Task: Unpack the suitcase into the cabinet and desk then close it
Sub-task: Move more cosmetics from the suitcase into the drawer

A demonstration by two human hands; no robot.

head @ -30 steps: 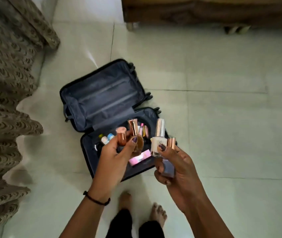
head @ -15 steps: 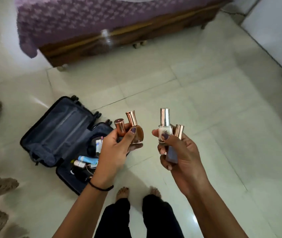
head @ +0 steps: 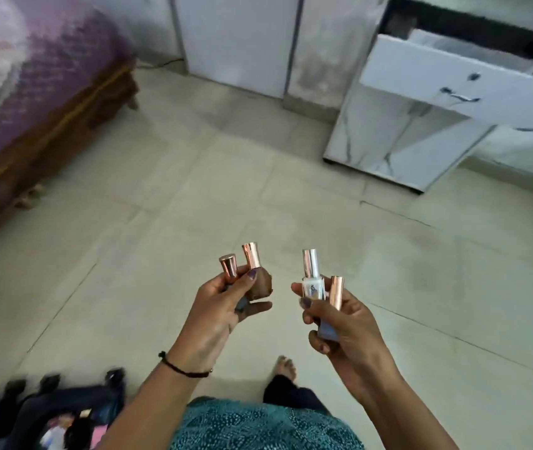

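Mid-room: left hand (head: 216, 306) clamped on two rose-gold-capped glass bottles (head: 256, 285), right hand (head: 346, 323) on a white silver-capped bottle (head: 313, 288) plus a pale-blue bottle (head: 326, 329). Open dark suitcase (head: 47, 414) lower left. Carry upright to the white marbled worktop (head: 404, 138) — into its open drawer (head: 447, 82) — set down singly.

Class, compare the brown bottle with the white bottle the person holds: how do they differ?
The brown bottle has a copper cap; the white bottle a silver one. The brown bottle sits in the left hand, the white bottle in the right hand. Both stand roughly upright, caps up.
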